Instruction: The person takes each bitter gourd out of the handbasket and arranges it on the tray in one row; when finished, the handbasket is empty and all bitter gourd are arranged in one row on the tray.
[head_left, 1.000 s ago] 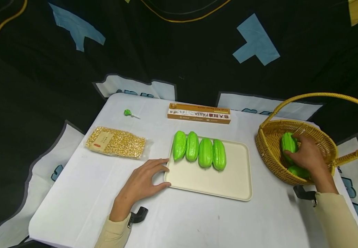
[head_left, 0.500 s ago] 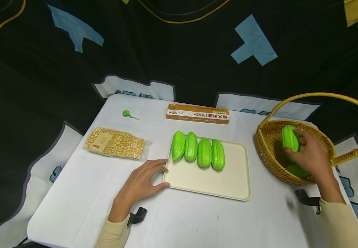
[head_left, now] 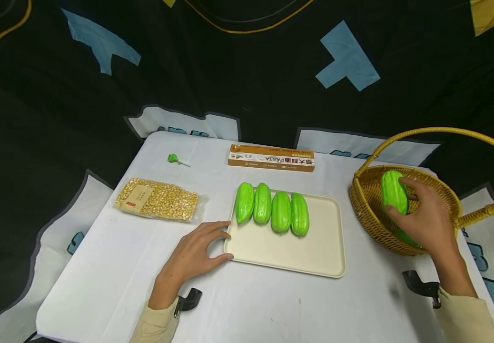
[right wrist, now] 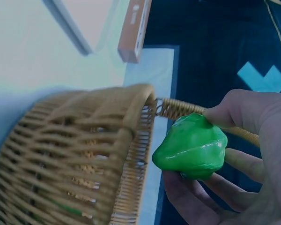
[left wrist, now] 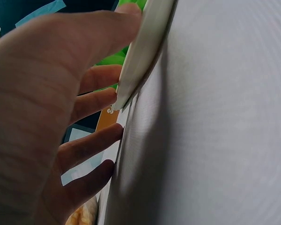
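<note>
My right hand (head_left: 429,214) pinches a green ribbed star fruit (head_left: 394,191) between thumb and fingers, over the wicker basket (head_left: 369,224) at the right. The right wrist view shows this star fruit (right wrist: 192,147) end-on, raised beside the basket's rim. Lower in the basket, partly hidden by the hand, lies another green piece (head_left: 404,236). On the cream tray (head_left: 290,257), several star fruits (head_left: 281,212) lie in a row along the back left. My left hand (head_left: 193,252) rests at the tray's left end, thumb and fingertips touching its edge, fingers loosely extended.
Left of the tray lies a clear bag of corn kernels (head_left: 157,199). Behind it is a green lollipop (head_left: 172,158). A pasta box (head_left: 271,158) stands behind the tray. The basket's tall handle (head_left: 444,130) arches over its opening. A dark curtain (head_left: 230,71) hangs behind the table.
My right hand has lifted the star fruit up from inside the basket and shifted it slightly left. The left hand stays at the tray's edge. The whole view has drifted slightly.
</note>
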